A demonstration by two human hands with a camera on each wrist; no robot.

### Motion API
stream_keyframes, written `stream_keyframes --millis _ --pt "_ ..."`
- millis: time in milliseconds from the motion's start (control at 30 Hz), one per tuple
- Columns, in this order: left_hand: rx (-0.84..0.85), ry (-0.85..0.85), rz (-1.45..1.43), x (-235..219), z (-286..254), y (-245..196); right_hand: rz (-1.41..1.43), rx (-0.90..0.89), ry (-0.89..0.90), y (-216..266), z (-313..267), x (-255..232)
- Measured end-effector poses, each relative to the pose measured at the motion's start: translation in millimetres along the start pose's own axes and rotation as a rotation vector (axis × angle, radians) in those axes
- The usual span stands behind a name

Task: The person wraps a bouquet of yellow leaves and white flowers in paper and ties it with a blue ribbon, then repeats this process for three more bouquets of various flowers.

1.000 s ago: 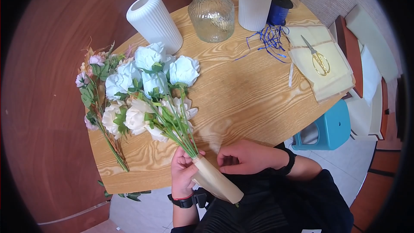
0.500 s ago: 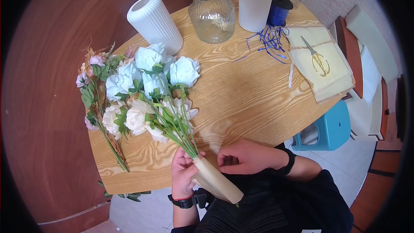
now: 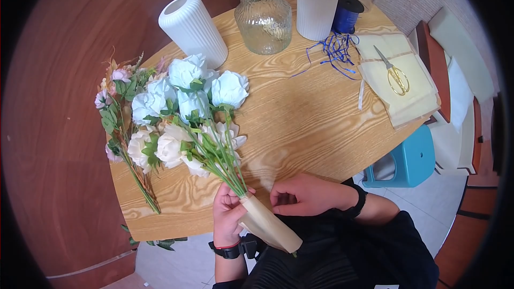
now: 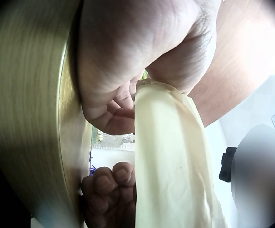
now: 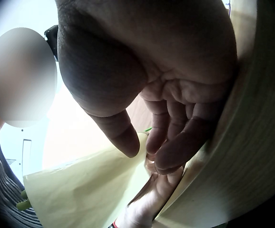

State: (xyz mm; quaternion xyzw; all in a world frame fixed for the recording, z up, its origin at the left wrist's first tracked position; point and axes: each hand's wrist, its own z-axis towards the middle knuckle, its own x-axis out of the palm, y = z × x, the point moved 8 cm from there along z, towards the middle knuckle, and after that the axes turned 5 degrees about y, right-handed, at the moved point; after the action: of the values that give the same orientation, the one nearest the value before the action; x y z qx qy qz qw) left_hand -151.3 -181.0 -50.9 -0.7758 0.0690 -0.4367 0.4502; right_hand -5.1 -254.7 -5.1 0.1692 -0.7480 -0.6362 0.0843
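Observation:
My left hand (image 3: 228, 213) grips a bouquet's green stems (image 3: 231, 174) where they enter a tan paper wrap (image 3: 272, 226), its thumb lying over the paper. Light blue roses (image 3: 229, 89) and cream-white flowers (image 3: 170, 144) lie on the table at the far end of these stems. Stem tips poke out of the wrap's lower end by the person's dark clothes. Just right of the wrap, my right hand (image 3: 313, 195) rests at the table edge with loosely curled fingers. In the right wrist view its thumb (image 5: 123, 135) stands apart from the fingers, close to the pale paper (image 5: 90, 190), holding nothing.
Mixed pink flowers (image 3: 120, 75) lie left. Behind stand a white ribbed vase (image 3: 195, 29), a glass vase (image 3: 263, 18) and a filled white vase (image 3: 315, 8). Blue ribbon (image 3: 338, 48) trails from a spool (image 3: 348, 13). Gold-handled scissors (image 3: 397, 77) lie on paper sheets (image 3: 412, 107).

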Motion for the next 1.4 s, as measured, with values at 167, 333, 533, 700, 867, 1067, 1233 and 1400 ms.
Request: stream_keyframes --millis 167,333,533,700,867,1067,1233,1400 --pt "-0.006 -0.008 -0.002 0.8 -0.5 0.0 -0.026 -0.059 -0.022 -0.3 0.0 -0.1" --pt "-0.006 -0.011 0.000 -0.2 -0.9 0.3 -0.028 -0.050 -0.020 -0.9 0.3 -0.1" --pt "-0.007 -0.013 0.005 -0.4 -0.8 0.0 -0.033 -0.050 -0.021 -1.6 0.9 0.1" --pt "-0.007 -0.015 0.017 -0.2 -0.8 -0.7 -0.016 -0.016 -0.006 -1.4 1.1 -0.3" --pt "-0.012 -0.029 0.018 -0.4 -1.0 -0.6 -0.007 -0.002 0.001 -0.2 0.8 -0.6" --pt "-0.010 -0.023 0.009 0.3 -1.3 -0.9 -0.019 -0.021 -0.018 -0.5 0.2 -0.2" --pt "-0.008 -0.012 0.008 1.1 -0.9 -1.2 -0.038 -0.020 -0.023 2.3 -1.3 3.7" --pt "0.001 -0.025 0.030 -4.9 -0.5 2.3 -0.110 -0.019 0.029 7.8 -1.0 12.3"
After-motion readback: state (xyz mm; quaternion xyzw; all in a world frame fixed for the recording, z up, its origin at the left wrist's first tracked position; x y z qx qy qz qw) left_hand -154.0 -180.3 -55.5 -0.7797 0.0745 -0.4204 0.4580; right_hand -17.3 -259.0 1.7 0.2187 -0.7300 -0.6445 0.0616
